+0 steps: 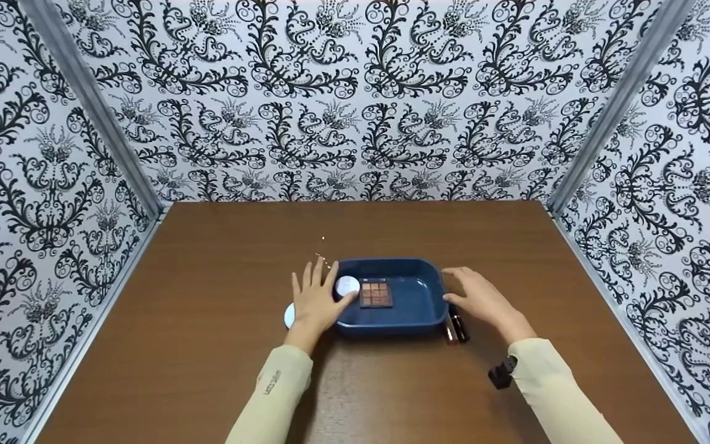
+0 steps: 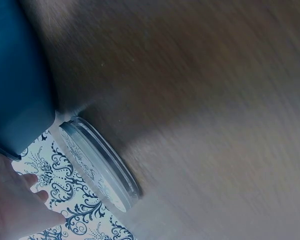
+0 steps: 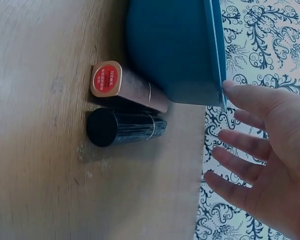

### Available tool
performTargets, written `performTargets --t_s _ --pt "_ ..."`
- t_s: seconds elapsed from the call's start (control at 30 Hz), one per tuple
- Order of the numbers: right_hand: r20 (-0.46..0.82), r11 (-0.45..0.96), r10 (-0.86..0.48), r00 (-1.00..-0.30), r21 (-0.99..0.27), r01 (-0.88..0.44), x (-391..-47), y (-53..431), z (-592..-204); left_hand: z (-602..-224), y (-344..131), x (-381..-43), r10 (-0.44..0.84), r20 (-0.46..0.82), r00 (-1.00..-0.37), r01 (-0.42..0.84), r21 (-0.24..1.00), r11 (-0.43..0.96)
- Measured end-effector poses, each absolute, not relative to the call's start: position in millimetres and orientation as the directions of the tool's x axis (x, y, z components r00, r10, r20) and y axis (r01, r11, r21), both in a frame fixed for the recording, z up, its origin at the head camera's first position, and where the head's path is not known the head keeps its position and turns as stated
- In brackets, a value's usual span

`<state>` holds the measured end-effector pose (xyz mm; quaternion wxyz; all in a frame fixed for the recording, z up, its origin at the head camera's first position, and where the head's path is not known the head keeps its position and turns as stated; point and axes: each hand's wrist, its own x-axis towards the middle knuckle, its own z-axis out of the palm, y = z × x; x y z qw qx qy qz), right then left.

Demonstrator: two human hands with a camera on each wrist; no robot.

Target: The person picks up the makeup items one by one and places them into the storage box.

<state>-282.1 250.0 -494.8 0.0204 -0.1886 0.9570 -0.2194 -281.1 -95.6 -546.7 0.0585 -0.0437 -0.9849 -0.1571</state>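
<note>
A blue tray (image 1: pixel 392 324) stands mid-table, with an eyeshadow palette (image 1: pixel 376 295) and a round white item (image 1: pixel 347 286) inside. Across its left rim lies my left hand (image 1: pixel 316 305), fingers straight and spread, thumb over the tray near the white item. At the right wall is my right hand (image 1: pixel 481 299); in the right wrist view its thumb (image 3: pixel 247 97) touches the rim while the other fingers are loosely extended. A round, mirror-like compact (image 2: pixel 100 165) leans left of the tray, partly hidden by my left hand in the head view.
Right of the tray lie two lipsticks, a pinkish-brown one (image 3: pixel 132 90) and a black one (image 3: pixel 125 127). A thin shiny chain (image 1: pixel 324 260) shows on the table beyond my left fingers. Patterned walls (image 1: pixel 355 123) enclose the brown table (image 1: pixel 219 370) at the back and sides.
</note>
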Motion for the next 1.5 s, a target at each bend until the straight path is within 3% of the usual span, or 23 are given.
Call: performTargets --t_s 1.5 --pt "0.042 0.834 -0.378 -0.925 -0.420 -0.359 -264 271 -532 -549 -97 -281 0.073 0.168 -0.983 0.122 0.302 0.946"
